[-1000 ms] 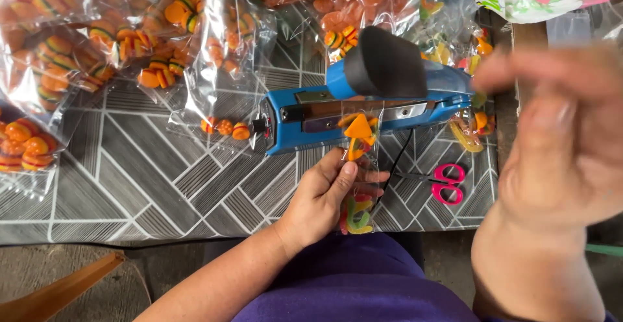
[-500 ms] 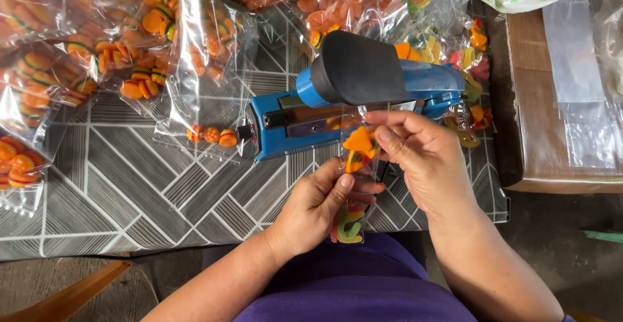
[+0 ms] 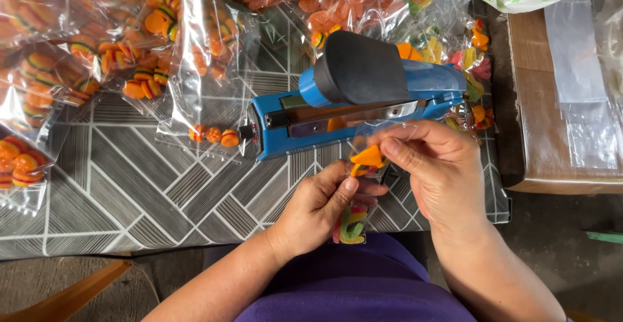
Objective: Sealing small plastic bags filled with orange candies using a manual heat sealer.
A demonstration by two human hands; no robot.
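**Currently: both hands on one candy bag at the sealer**

Left hand (image 3: 321, 208) grips a small clear bag (image 3: 359, 195) of gummy candies, fingers closed around its middle. Right hand (image 3: 441, 173) pinches the bag's open top, fingers narrow, just beside an orange candy (image 3: 368, 157) at the mouth. The bag sits over the table (image 3: 130, 192) edge, just in front of the blue heat sealer (image 3: 354, 104), arm up. Filled candy bags (image 3: 207, 69) lie piled to the left. Cardboard box (image 3: 551, 127) with empty bags on the right.
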